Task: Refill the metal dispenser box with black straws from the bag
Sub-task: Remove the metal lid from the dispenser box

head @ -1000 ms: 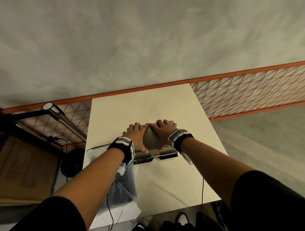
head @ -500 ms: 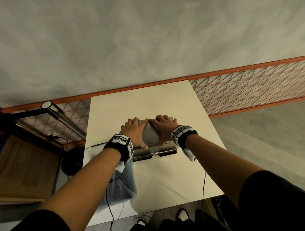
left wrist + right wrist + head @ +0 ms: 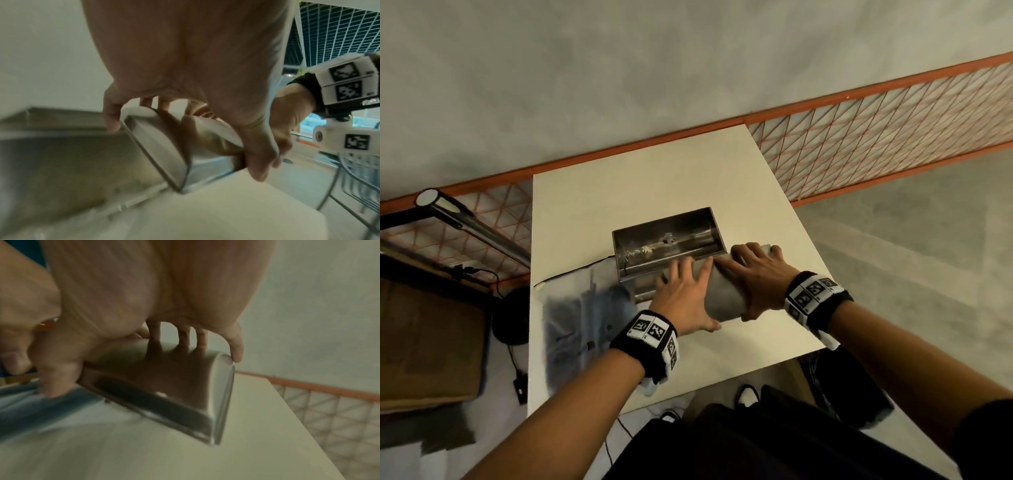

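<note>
The metal dispenser box (image 3: pixel 667 240) stands open in the middle of the cream table (image 3: pixel 654 171), its dark inside showing. Its curved metal lid (image 3: pixel 722 294) is off the box, held just right of and nearer than it. My left hand (image 3: pixel 688 298) grips the lid's left part, fingers spread over the top and thumb at the near edge. My right hand (image 3: pixel 753 274) grips the right part the same way. The wrist views show the lid (image 3: pixel 164 146) (image 3: pixel 174 378) tilted above the tabletop, beside the box (image 3: pixel 51 154). The clear bag of black straws (image 3: pixel 585 318) lies blurred left of the box.
An orange mesh fence (image 3: pixel 876 130) runs behind and right of the table. A metal tube lamp (image 3: pixel 465 219) and a cardboard box (image 3: pixel 424 342) are off the left edge. A thin cable (image 3: pixel 571 274) lies on the table by the bag.
Both hands have lifted the lid off the box and carried it right and toward me. The box's inside, covered before, is now exposed.
</note>
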The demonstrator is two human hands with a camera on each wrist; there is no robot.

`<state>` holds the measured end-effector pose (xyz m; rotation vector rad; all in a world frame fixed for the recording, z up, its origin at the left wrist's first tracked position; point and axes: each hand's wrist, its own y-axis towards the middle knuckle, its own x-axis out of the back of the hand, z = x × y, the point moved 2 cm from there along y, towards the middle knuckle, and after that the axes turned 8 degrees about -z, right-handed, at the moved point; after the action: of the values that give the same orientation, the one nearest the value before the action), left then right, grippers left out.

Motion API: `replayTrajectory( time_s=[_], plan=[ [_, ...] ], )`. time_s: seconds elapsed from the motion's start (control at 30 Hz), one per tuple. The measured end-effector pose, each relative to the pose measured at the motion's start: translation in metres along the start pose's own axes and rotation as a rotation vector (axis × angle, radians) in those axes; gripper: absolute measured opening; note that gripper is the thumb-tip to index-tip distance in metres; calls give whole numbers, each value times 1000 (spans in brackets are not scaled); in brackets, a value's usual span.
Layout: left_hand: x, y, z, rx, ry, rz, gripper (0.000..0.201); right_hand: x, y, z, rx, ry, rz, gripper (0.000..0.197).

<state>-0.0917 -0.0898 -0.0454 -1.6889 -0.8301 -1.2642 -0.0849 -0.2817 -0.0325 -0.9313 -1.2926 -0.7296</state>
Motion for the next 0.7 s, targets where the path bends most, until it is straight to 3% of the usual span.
replayTrajectory(
  time_s=[0.33, 0.7],
  plan=[
    [-92, 4, -44, -83, -138, 150, 128, -74, -53, -15, -49, 21, 236, 130],
    [-127, 19, -74, -89, -88, 179, 130, -108, -63, -30, -112, 10, 334, 139]
  ],
)
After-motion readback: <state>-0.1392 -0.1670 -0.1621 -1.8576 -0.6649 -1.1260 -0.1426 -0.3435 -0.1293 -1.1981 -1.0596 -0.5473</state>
